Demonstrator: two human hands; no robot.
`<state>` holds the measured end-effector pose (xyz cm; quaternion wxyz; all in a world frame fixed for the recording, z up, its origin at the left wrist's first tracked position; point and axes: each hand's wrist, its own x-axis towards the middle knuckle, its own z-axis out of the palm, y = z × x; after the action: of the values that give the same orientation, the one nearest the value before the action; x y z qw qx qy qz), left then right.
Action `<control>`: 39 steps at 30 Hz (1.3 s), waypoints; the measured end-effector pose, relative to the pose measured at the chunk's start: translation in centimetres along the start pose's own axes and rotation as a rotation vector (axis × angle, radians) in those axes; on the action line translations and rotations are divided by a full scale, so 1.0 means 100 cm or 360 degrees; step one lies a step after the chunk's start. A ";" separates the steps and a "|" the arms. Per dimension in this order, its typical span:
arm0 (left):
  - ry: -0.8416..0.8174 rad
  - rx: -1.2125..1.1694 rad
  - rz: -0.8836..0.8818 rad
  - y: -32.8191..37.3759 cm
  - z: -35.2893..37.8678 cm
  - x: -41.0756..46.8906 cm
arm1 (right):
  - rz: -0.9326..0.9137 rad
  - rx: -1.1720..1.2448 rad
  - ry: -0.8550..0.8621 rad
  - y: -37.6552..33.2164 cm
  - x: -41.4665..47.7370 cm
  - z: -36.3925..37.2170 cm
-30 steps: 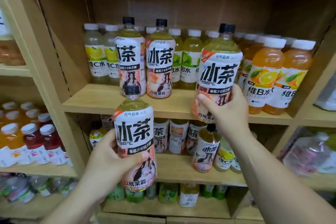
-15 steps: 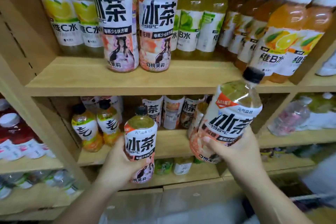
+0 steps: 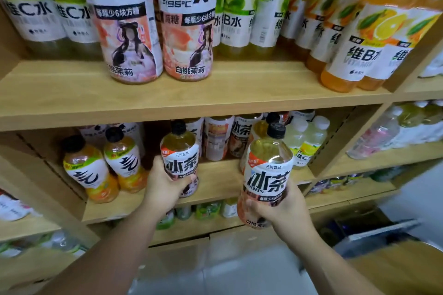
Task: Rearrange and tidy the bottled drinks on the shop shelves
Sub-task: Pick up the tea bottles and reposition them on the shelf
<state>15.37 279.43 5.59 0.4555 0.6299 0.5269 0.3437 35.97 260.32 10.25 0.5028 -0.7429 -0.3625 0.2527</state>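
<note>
My left hand [image 3: 161, 187] grips a black-capped iced tea bottle [image 3: 180, 153] with a white and pink label, upright at the front of the middle shelf [image 3: 215, 182]. My right hand [image 3: 280, 208] holds a second, same-labelled iced tea bottle [image 3: 266, 175], upright in front of that shelf's edge, further right. Two more of these tea bottles [image 3: 129, 31] stand side by side on the upper shelf [image 3: 167, 98]. Further tea bottles [image 3: 239, 136] stand deeper on the middle shelf.
Two orange black-capped bottles [image 3: 103, 167] stand left on the middle shelf, pale lemon bottles [image 3: 306, 141] to the right. The upper shelf holds yellow, green and orange vitamin water bottles [image 3: 374, 38]. Green bottles [image 3: 206, 211] fill a lower shelf. Cardboard boxes [image 3: 395, 268] sit on the floor.
Both hands have carried their tea bottles down toward the middle shelf. The right bottle went from tilted to upright. The view has moved closer and lower.
</note>
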 end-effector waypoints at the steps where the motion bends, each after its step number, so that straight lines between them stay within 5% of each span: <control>1: -0.0002 0.0004 0.0005 -0.001 0.003 0.002 | 0.0018 -0.0008 -0.0004 0.003 0.002 0.002; 19: -0.0009 0.0044 0.0106 -0.009 0.017 0.011 | 0.0009 -0.0090 -0.0035 0.017 0.075 0.098; 39: -0.0062 -0.0015 0.0097 -0.016 0.006 0.000 | 0.0103 -0.0516 0.0035 0.020 0.078 0.102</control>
<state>15.34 279.35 3.86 0.4581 0.6500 0.4969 0.3475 33.72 271.80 4.55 0.3720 -0.8283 -0.3688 0.1989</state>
